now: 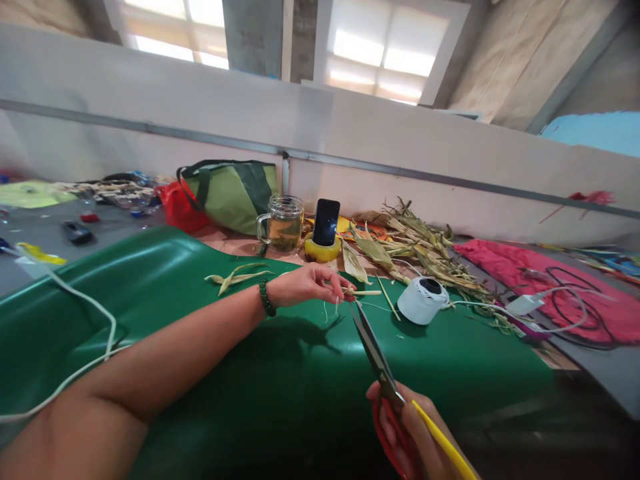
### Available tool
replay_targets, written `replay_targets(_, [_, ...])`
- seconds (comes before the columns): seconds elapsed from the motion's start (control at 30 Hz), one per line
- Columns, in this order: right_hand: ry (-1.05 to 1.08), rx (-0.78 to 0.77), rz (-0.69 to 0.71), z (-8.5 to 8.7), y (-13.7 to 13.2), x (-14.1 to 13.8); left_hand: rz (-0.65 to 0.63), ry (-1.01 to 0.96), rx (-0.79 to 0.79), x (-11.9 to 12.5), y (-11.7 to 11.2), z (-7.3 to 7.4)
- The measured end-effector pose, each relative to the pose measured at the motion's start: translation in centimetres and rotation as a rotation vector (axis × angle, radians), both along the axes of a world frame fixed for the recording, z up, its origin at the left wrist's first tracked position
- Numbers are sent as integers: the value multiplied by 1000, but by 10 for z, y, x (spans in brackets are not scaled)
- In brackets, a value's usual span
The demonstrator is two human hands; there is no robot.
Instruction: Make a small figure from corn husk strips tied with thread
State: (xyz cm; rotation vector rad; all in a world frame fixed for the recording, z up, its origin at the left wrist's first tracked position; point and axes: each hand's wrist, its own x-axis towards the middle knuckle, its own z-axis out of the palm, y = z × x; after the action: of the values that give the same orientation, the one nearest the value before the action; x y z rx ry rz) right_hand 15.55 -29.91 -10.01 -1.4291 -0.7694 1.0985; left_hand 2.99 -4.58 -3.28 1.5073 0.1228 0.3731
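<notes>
My left hand (307,284), with a green bead bracelet on the wrist, reaches over the green mat (175,293) and pinches a thin pale leaf strip (364,292) with fine thread hanging from the fingers. At the bottom right, my right hand (413,433) grips red-handled scissors (374,350) together with a yellow stick (443,441). The scissor blades point up toward the strip, their tips just below it. A white thread spool (423,300) stands on the mat to the right of the strip.
Behind the mat stand a glass mug of tea (283,223), a phone on a yellow tape roll (325,230), a green bag (233,190) and a heap of dried leaves (415,247). A pink cloth with cables (550,293) lies right; a white cable (95,333) crosses the left.
</notes>
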Motion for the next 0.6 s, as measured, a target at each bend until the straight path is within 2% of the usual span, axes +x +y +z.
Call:
replay_targets(0.2, [-109,-1,216,3,16,10,-34,36,31,0,-7,1])
replay_targets(0.4, [-125,54,184,-6,21,10,-54,48,122,1,-11,1])
replay_targets(0.6, [-2,27,127,-4,20,1,-54,44,165,1,-13,0])
